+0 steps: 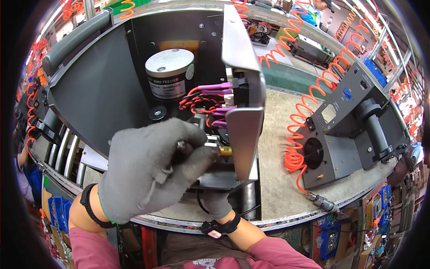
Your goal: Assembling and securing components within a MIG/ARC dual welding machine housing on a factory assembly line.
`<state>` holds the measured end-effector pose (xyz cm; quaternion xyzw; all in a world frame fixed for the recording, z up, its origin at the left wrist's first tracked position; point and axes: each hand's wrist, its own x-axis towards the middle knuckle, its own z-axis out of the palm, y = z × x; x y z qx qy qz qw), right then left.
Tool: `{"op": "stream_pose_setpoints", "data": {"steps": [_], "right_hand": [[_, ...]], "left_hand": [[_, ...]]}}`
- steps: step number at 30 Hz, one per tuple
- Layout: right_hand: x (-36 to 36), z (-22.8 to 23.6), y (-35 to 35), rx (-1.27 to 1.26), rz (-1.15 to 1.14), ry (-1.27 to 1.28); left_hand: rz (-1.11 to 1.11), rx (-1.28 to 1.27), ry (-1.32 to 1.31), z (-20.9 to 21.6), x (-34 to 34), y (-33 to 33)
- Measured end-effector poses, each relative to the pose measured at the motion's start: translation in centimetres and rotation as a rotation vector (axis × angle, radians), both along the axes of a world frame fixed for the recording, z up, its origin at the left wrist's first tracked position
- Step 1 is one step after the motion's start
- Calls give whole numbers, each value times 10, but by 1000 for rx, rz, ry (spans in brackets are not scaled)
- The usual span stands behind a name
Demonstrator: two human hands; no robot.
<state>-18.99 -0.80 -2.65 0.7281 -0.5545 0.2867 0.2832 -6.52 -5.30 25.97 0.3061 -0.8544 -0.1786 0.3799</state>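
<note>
Grey-gloved left hand [154,168] part-hides brass-coloured fitting [225,151]; right hand [218,204] mostly hidden.

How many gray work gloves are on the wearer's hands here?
2: one on the left hand, near the brass fitting; one on the right hand, partly hidden by the dark metal housing.

On the right of the worn tan bench top [278,193] stands a dark metal housing [342,157] with a round black vent and a thick cylindrical spindle, a red coiled hose [294,160] bunched against its left side and running down to a silver air tool [323,203] at the front edge. Bare metal rollers [68,153] lie at left, near blue bins [58,208], while a person in blue [308,14] is far back.
</note>
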Motion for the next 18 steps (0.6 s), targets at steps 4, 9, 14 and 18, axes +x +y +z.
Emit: {"op": "stream_pose_setpoints", "data": {"steps": [4, 9, 14, 18], "right_hand": [[5, 1, 0, -52, -60, 54], [4, -29, -2, -178, -104, -27], [22, -34, -7, -226, -147, -145], [-3, -24, 0, -37, -116, -207]], "left_hand": [[65, 103, 6, 7, 2, 3], [-37, -210, 156, -9, 41, 17], [-621, 498, 605, -27, 86, 49], [129, 1305, 305, -83, 46, 51]]}}
